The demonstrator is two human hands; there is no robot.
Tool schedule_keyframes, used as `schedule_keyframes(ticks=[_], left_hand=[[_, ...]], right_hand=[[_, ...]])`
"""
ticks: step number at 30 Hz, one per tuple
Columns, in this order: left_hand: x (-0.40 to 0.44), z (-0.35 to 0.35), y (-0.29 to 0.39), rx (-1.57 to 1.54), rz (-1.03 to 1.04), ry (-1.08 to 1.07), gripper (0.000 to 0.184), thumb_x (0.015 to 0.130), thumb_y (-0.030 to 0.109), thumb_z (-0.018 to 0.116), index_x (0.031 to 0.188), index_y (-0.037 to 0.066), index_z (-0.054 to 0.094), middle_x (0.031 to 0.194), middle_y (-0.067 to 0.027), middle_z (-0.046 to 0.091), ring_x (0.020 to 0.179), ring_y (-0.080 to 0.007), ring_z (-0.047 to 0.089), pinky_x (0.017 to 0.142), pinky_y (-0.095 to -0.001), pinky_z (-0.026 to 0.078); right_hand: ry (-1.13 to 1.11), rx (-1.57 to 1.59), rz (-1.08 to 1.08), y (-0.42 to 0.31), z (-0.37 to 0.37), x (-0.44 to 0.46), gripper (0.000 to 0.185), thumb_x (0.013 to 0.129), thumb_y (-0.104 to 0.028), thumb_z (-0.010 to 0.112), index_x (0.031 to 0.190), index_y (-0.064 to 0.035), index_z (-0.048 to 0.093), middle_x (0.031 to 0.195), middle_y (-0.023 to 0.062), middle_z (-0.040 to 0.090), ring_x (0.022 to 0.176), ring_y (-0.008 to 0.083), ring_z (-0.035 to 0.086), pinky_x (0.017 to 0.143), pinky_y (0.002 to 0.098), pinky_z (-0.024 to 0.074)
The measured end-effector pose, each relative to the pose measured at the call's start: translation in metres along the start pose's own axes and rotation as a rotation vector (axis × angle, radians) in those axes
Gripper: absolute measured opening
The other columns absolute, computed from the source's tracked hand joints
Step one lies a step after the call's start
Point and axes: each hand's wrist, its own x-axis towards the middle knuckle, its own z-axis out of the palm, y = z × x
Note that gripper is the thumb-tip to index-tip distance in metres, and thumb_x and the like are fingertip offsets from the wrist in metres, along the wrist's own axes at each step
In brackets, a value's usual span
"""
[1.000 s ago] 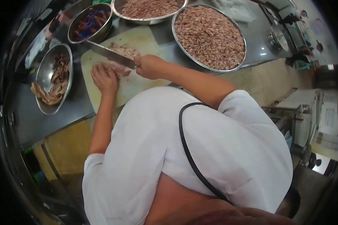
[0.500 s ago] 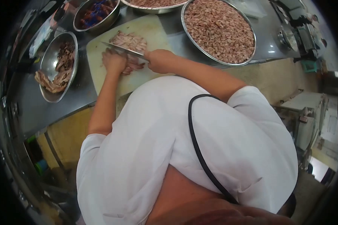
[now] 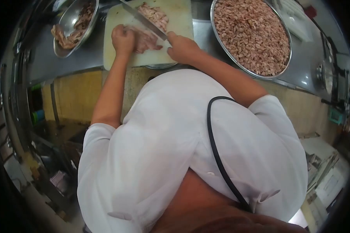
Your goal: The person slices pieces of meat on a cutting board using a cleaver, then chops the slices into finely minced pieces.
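Observation:
My right hand (image 3: 181, 47) is closed around the handle of a long kitchen knife (image 3: 146, 21). Its blade slants up and left over the white cutting board (image 3: 112, 19), between the meat slices and a larger piece. That piece of raw, pinkish meat (image 3: 147, 42) lies flat on the board. At its left edge my left hand (image 3: 123, 40) has its fingers curled in and pressed on the meat; the fingertips are partly hidden. Beyond the blade sits a small heap of cut meat slices (image 3: 154, 16).
A large metal bowl (image 3: 249, 72) full of chopped meat stands on the right. On the left, a smaller metal bowl (image 3: 68, 24) holds darker meat pieces. The steel table (image 3: 42, 64) ends close to my body. Plastic packaging (image 3: 297, 19) lies at the back right.
The view has tipped down, so the table sits higher in the frame. The knife has moved off my left hand's fingers, and that hand has curled at the meat's left edge.

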Motion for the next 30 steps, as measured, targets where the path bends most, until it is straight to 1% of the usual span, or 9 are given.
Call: schedule_keyframes(ticks=[1, 3, 7, 10, 12, 17, 20, 22, 30], left_hand=[[-0.014, -0.006, 0.006, 0.017, -0.02, 0.009, 0.044, 0.084, 0.023, 0.064, 0.118, -0.005, 0.067, 0.127, -0.0261, 0.062, 0.121, -0.0413, 0.057, 0.106, -0.0443, 0.045], [-0.035, -0.013, 0.019, 0.124, 0.18, -0.306, 0.036, 0.087, 0.022, 0.064, 0.113, -0.002, 0.071, 0.118, -0.022, 0.067, 0.115, -0.0396, 0.06, 0.102, -0.0461, 0.047], [-0.055, -0.003, 0.027, 0.073, 0.232, -0.029, 0.027, 0.089, 0.019, 0.065, 0.108, 0.002, 0.073, 0.111, -0.0189, 0.069, 0.11, -0.0374, 0.062, 0.097, -0.0452, 0.049], [-0.047, -0.012, 0.02, -0.041, 0.191, -0.062, 0.021, 0.09, 0.018, 0.066, 0.102, 0.002, 0.073, 0.112, -0.0171, 0.068, 0.109, -0.0376, 0.062, 0.096, -0.0459, 0.05], [-0.04, -0.024, 0.016, -0.202, 0.053, -0.103, 0.018, 0.09, 0.017, 0.066, 0.098, 0.002, 0.071, 0.114, -0.0162, 0.068, 0.11, -0.0378, 0.061, 0.096, -0.0465, 0.049], [-0.037, -0.03, 0.007, -0.052, 0.199, -0.151, 0.025, 0.091, 0.019, 0.068, 0.11, 0.003, 0.073, 0.119, -0.0151, 0.068, 0.114, -0.0357, 0.062, 0.1, -0.0434, 0.049], [-0.038, -0.015, 0.008, -0.052, 0.314, -0.163, 0.026, 0.091, 0.019, 0.068, 0.112, 0.006, 0.073, 0.122, -0.0141, 0.067, 0.119, -0.0362, 0.059, 0.101, -0.0446, 0.049], [-0.041, -0.009, 0.012, 0.027, 0.35, -0.193, 0.029, 0.091, 0.023, 0.065, 0.116, 0.01, 0.073, 0.125, -0.0119, 0.067, 0.123, -0.0369, 0.056, 0.102, -0.047, 0.048], [-0.034, -0.018, 0.018, 0.054, 0.318, -0.295, 0.029, 0.093, 0.025, 0.063, 0.116, 0.01, 0.073, 0.123, -0.0103, 0.067, 0.122, -0.0356, 0.057, 0.098, -0.0498, 0.049]], right_hand=[[0.068, 0.024, -0.02, 0.004, 0.004, -0.003, 0.038, 0.087, -0.015, 0.058, 0.121, 0.0004, 0.052, 0.101, 0.0271, 0.071, 0.099, 0.0447, 0.068, 0.087, 0.0535, 0.0529], [0.087, 0.018, -0.051, 0.008, 0.006, -0.003, 0.038, 0.087, -0.014, 0.057, 0.121, 0.0003, 0.051, 0.098, 0.0273, 0.07, 0.097, 0.0451, 0.068, 0.087, 0.0538, 0.0527], [0.074, 0.029, -0.034, 0.0, -0.005, 0.006, 0.033, 0.089, -0.014, 0.055, 0.12, -0.0031, 0.052, 0.094, 0.0257, 0.07, 0.091, 0.046, 0.067, 0.082, 0.0541, 0.052], [0.149, 0.022, -0.079, -0.022, -0.023, 0.005, 0.031, 0.09, -0.015, 0.056, 0.119, -0.0032, 0.053, 0.09, 0.0246, 0.07, 0.086, 0.0457, 0.067, 0.079, 0.0533, 0.0522], [0.186, 0.039, -0.118, -0.049, -0.045, 0.001, 0.029, 0.089, -0.016, 0.057, 0.114, -0.0017, 0.053, 0.09, 0.0258, 0.069, 0.088, 0.0461, 0.067, 0.08, 0.0533, 0.0522], [0.273, 0.061, -0.186, -0.085, -0.062, 0.004, 0.027, 0.088, -0.018, 0.061, 0.106, 0.0003, 0.055, 0.089, 0.0265, 0.069, 0.088, 0.0472, 0.067, 0.08, 0.0534, 0.0522], [0.14, -0.099, -0.071, -0.065, -0.031, 0.022, 0.025, 0.088, -0.018, 0.062, 0.106, -0.0005, 0.057, 0.091, 0.0263, 0.07, 0.089, 0.0462, 0.068, 0.079, 0.0533, 0.0527], [-0.024, -0.23, -0.007, -0.043, -0.011, 0.035, 0.024, 0.091, -0.017, 0.055, 0.111, -0.004, 0.056, 0.086, 0.027, 0.069, 0.086, 0.0457, 0.068, 0.076, 0.0541, 0.0521], [0.01, -0.251, 0.007, -0.046, -0.006, 0.073, 0.026, 0.091, -0.021, 0.058, 0.111, -0.0034, 0.057, 0.091, 0.0245, 0.071, 0.09, 0.0446, 0.068, 0.081, 0.0533, 0.0527]])
